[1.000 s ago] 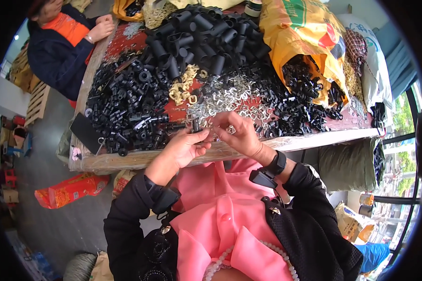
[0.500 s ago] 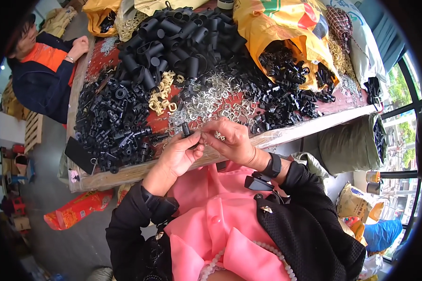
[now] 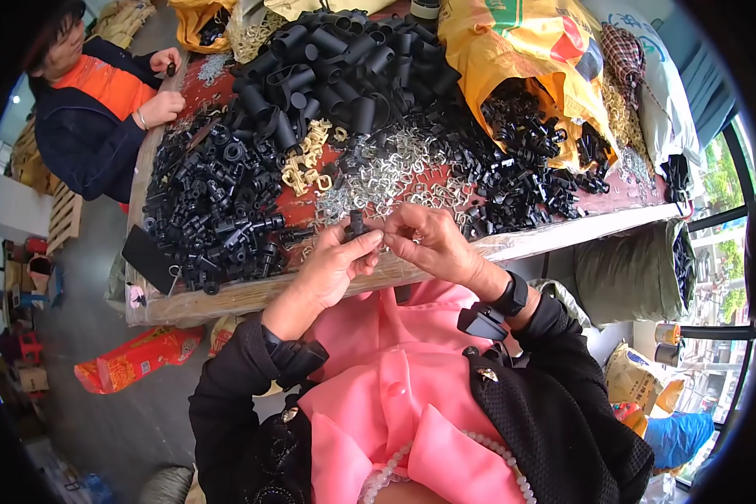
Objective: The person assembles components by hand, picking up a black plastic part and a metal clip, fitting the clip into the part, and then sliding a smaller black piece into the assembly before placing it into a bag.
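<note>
The left hand (image 3: 332, 267) and right hand (image 3: 433, 244) meet just above the near edge of the counter (image 3: 227, 296), fingertips together, pinching one small black part (image 3: 357, 225) between them. The part stands nearly upright, its long axis pointing away from the person, and the left fingers hold it more closely. Beyond lie silver clips (image 3: 395, 172), too many to count, then a heap of black tubes (image 3: 328, 59). One yellow sack (image 3: 521, 50) stands to the right.

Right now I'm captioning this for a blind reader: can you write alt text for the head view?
Two bare hands, left hand and right hand, together pinch a small black plastic fitting over the edge of a cluttered wooden table. Behind lie a heap of black plastic tubes and scattered silver metal clips.
</note>
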Motion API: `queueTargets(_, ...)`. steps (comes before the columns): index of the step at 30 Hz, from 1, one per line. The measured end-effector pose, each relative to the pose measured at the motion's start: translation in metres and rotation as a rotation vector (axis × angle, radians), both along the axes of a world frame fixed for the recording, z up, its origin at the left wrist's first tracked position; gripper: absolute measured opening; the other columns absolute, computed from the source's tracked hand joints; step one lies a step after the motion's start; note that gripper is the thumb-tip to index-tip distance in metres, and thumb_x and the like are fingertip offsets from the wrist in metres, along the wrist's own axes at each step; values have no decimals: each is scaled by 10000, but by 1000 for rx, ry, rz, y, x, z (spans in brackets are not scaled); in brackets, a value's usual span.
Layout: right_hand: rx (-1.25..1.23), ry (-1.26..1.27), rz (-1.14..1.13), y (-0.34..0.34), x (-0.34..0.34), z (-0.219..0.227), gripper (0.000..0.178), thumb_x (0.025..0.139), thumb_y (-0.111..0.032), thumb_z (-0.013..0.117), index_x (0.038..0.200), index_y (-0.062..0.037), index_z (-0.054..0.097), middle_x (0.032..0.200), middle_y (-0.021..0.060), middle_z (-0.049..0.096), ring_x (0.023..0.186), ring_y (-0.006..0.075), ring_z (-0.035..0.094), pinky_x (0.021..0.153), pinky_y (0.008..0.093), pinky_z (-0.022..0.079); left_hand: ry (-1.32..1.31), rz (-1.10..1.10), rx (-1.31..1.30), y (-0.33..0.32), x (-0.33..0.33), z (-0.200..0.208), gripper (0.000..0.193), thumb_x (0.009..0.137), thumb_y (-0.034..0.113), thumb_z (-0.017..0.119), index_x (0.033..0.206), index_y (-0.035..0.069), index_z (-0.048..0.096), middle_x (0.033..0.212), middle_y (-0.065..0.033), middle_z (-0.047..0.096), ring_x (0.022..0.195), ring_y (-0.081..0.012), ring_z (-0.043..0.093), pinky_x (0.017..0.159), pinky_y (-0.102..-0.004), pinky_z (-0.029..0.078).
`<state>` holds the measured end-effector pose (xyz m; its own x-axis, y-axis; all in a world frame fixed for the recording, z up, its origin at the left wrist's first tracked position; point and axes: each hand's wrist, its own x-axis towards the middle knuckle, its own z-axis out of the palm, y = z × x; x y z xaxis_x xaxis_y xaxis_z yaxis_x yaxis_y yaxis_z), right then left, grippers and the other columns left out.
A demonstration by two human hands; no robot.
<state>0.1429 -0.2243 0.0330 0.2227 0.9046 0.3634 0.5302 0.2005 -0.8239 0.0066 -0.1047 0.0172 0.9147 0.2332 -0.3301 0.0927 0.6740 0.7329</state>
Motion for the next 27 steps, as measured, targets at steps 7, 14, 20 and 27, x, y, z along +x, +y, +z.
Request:
queueTargets(7,-20,77,10,-4,0,5,109,726,-84,600,766,-28,515,695,52,508,622,180,490,569,265,405,-36,10,-318,-2,-3,17,236,833,164,516,1028,34,496,899,-64,567,659,-130,558,539,-209,435)
queueTargets(14,32,-363,-1,1,-6,18,149,646,-44,626,767,-54,538,873,50,510,819,215,458,749,340,359,-5,32,-133,-4,-14,1,242,870,184,458,1056,34,494,916,-53,568,682,-133,560,549,-208,440)
queueTargets(20,160,-463,-14,3,-11,14,157,572,-54,632,705,-73,550,985,56,470,910,241,409,749,375,308,0,-44,-92,-6,-19,-1,219,877,163,436,1050,36,479,960,-42,543,792,-131,546,691,-273,460)
queueTargets(27,59,-441,22,-6,-16,18,141,568,-57,652,678,-72,564,963,44,497,920,247,421,781,376,328,-36,-93,-5,-22,-19,8,262,879,170,438,1099,30,461,970,-35,540,827,-124,535,741,-273,448)
